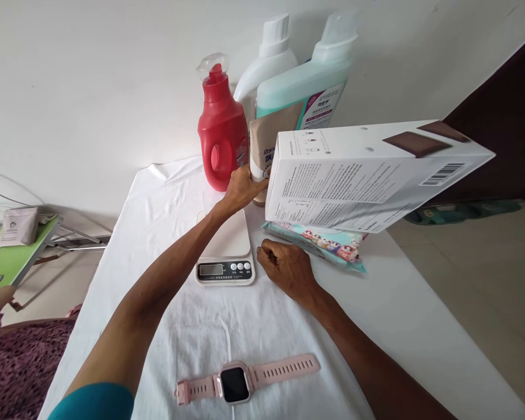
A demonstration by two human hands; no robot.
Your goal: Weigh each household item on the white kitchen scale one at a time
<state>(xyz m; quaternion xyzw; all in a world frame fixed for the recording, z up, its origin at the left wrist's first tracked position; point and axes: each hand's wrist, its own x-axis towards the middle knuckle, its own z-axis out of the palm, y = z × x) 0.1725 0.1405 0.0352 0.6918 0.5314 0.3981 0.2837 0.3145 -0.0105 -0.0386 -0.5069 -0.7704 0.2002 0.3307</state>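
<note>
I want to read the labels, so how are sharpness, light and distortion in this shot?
Head view: even, soft light with faint shadows; the white box held by the left hand is sharp enough to show print but too small to read; the scale display is blank; wide-angle bending skews the edges; the bottle caps wash out against the wall.

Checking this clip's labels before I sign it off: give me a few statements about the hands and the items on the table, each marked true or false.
1. The left hand holds the white box by its end, lifted off the table. True.
2. The right hand grips the pink watch. False: it rests closed on the white cloth beside the scale; the watch lies untouched.
3. The scale's platform is bare. True.
4. The red bottle lies on its side. False: it stands upright.
</note>
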